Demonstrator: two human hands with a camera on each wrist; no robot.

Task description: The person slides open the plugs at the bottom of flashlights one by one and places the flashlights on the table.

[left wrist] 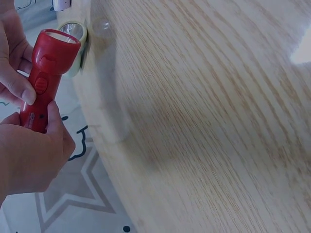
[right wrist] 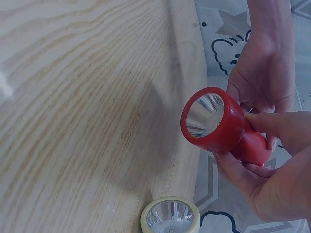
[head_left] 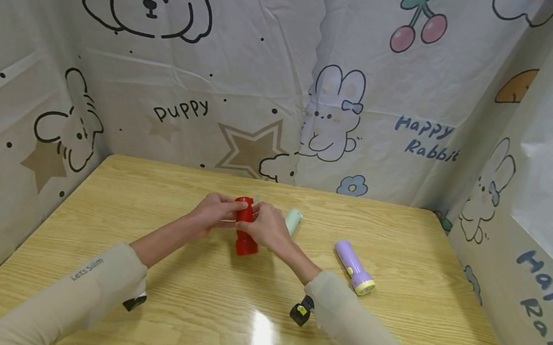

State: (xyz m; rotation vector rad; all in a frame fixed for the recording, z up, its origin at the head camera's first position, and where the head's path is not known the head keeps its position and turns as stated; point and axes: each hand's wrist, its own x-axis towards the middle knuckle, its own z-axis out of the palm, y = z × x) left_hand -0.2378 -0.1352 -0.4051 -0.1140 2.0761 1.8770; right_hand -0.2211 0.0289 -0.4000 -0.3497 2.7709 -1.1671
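Note:
Both hands hold a red flashlight (head_left: 245, 245) above the far middle of the table, its lens end toward the near side. My left hand (head_left: 212, 213) grips it near the tail end, with the thumb on the barrel. My right hand (head_left: 269, 227) pinches the barrel closer to the wide head. In the left wrist view, a ridged red switch (left wrist: 41, 85) shows on the barrel beside a thumb. The right wrist view looks into its shiny reflector (right wrist: 205, 115), which is unlit. A pale green flashlight (head_left: 293, 222) lies just beyond the right hand, partly hidden by it.
A purple flashlight (head_left: 350, 263) with a yellow rim and switch lies on the wooden table (head_left: 203, 310), right of the hands. Printed cloth (head_left: 245, 80) hangs along the back and both sides. A black wrist-camera piece (head_left: 301, 311) shows by the right sleeve.

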